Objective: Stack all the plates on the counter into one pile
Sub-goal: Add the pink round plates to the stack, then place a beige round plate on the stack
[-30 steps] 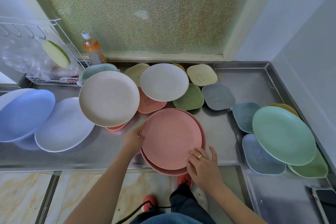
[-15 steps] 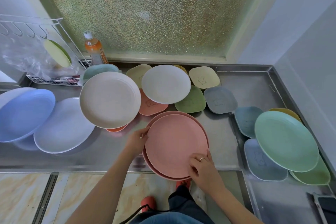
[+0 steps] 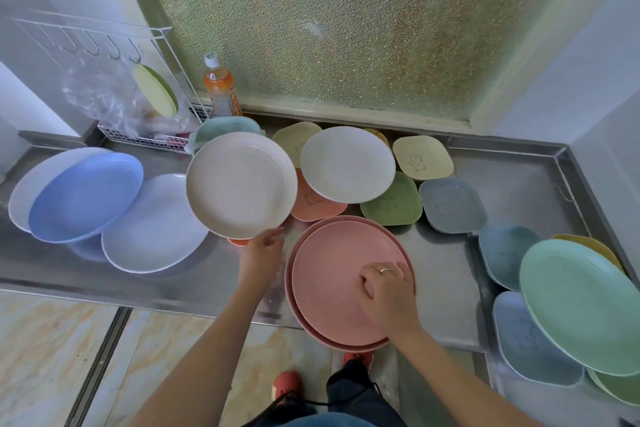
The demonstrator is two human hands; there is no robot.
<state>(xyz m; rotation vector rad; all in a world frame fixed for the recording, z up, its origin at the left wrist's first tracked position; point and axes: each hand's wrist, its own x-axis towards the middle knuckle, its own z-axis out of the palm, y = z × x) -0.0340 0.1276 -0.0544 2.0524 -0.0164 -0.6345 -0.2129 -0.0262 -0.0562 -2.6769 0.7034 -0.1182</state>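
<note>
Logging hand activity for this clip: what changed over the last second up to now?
The left hand left the rim of the pink plates and reached toward the beige plate, fingers at its near edge. The right hand moved from the pink stack's near rim onto the top plate, fingers curled on it. The pink stack and the other plates stayed put.

bare forearms, no sleeves; a ring (image 3: 384, 270) on the right hand (image 3: 388, 298); dark trousers (image 3: 349, 392), red-orange shoes (image 3: 286, 381) below.
</note>
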